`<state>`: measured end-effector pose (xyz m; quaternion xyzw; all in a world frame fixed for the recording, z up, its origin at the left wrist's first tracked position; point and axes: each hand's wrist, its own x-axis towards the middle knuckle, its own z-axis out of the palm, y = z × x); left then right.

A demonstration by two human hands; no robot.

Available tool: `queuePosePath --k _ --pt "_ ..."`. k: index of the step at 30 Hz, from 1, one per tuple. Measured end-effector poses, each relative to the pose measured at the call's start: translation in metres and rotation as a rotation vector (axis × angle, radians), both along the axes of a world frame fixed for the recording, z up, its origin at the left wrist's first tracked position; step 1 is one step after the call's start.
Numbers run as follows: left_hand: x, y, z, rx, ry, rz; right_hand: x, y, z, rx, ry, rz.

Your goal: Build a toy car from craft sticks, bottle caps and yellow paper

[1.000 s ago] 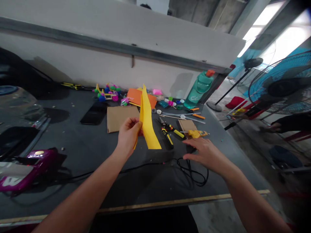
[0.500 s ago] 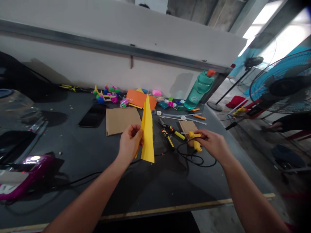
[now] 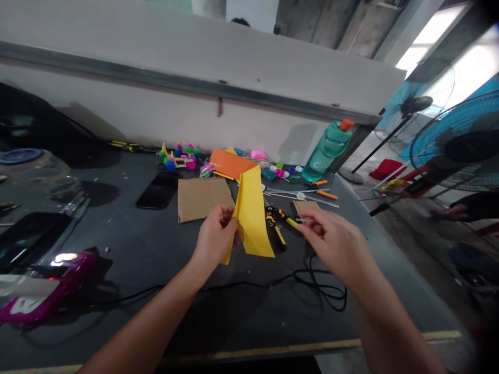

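Nearest lies the pale front edge [image 3: 331,345] of the dark desk [image 3: 241,311], and between it and the brown cardboard [image 3: 200,200] a black cable [image 3: 323,287] runs across, looping to the right of that cardboard. The left hand [image 3: 214,239], before the cardboard's near right corner, pinches the folded yellow sheet [image 3: 255,223], which stands raised to the cardboard's right, its two flaps spread at the bottom. The right hand [image 3: 339,244] is well to the cardboard's right, fingers curled inward; whether they grip anything cannot be told. The step in hand seems to be holding the fold steady while the right hand works apart from it; the next move calls for a firm pinch and for keeping the flaps off the cable. Stretches of desktop nearer than the cardboard give some room to lower the sheet, with the cable the main snag. To the cardboard's right, yellow-handled pliers [image 3: 279,237] and a smaller cardboard piece [image 3: 306,205] crowd the way between the hands. Just left of the cardboard lies a phone [image 3: 158,191]; behind it, an orange sheet [image 3: 232,163]; far right beyond it, a teal bottle [image 3: 325,153].
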<state>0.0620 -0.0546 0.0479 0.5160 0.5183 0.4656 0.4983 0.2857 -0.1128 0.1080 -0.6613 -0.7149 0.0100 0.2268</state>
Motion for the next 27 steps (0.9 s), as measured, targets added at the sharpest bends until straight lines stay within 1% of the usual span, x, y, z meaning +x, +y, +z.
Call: queuePosePath --k 2,3,5,7,9,12,14,17,19,20,22,23,25,27 --pt "0.003 0.0 0.001 -0.016 -0.081 0.014 -0.033 0.004 -0.01 -0.051 0.266 0.061" --pt "0.004 -0.001 0.001 -0.017 -0.11 0.02 -0.046 0.007 -0.017 -0.055 0.38 0.053" --pt "0.004 -0.002 -0.001 -0.008 -0.14 0.023 -0.065 0.016 -0.034 -0.052 0.525 0.047" --pt "0.003 -0.003 -0.005 0.004 -0.153 0.008 -0.072 0.023 -0.048 -0.102 0.571 0.072" --pt "0.001 -0.005 -0.008 -0.014 -0.186 -0.016 -0.07 0.029 -0.058 -0.164 0.547 0.089" --pt "-0.001 -0.005 -0.011 -0.133 -0.289 -0.067 -0.062 0.033 -0.066 -0.207 0.568 0.088" --pt "-0.002 -0.004 -0.012 -0.21 -0.356 -0.095 -0.057 0.033 -0.066 -0.23 0.631 0.1" --pt "-0.004 -0.002 -0.013 -0.259 -0.408 -0.105 -0.043 0.028 -0.052 -0.237 0.655 0.101" --pt "-0.006 -0.001 -0.013 -0.287 -0.428 -0.093 -0.023 0.021 -0.037 -0.19 0.639 0.043" --pt "-0.006 -0.002 -0.013 -0.299 -0.439 -0.083 -0.01 0.016 -0.029 -0.139 0.631 -0.02" --pt "-0.006 -0.004 -0.01 -0.327 -0.459 -0.097 0.018 0.004 -0.018 -0.062 0.559 -0.172" --pt "-0.004 -0.006 -0.009 -0.339 -0.468 -0.132 0.032 -0.003 -0.016 -0.054 0.483 -0.221" --pt "0.0 -0.011 -0.005 -0.362 -0.45 -0.25 0.052 -0.018 -0.02 -0.145 0.295 -0.216" --pt "0.005 -0.017 -0.003 -0.366 -0.362 -0.355 0.06 -0.032 -0.031 -0.329 0.109 -0.202"
